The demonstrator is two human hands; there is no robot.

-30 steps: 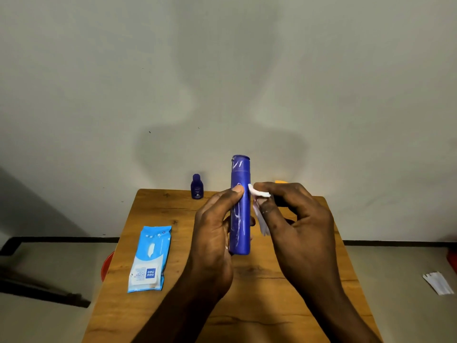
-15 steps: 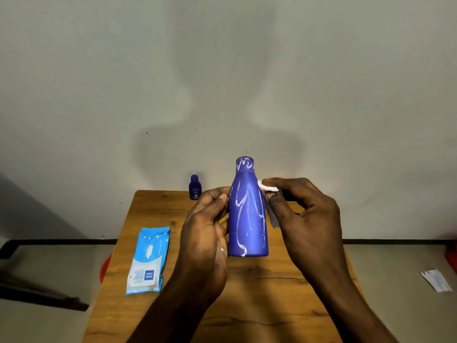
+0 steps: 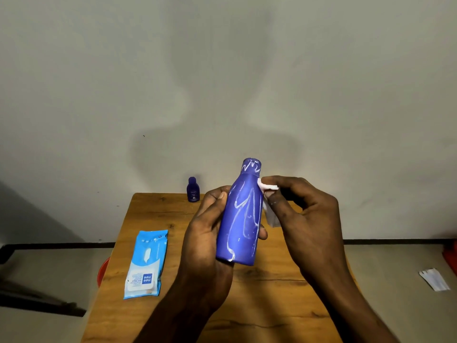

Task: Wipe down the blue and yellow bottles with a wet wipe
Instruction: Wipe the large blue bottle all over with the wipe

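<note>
Here a streaked, tapering blue bottle (image 3: 241,219) meets a crumpled wet wipe (image 3: 268,188).

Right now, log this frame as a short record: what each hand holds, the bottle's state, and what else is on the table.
left hand: grips blue bottle, held upright above the table
right hand: pinches wet wipe against the bottle's shoulder
bottle state: white streaks on body and cap
yellow bottle: not visible
table: wipes pack at left, small dark blue bottle at far edge
</note>
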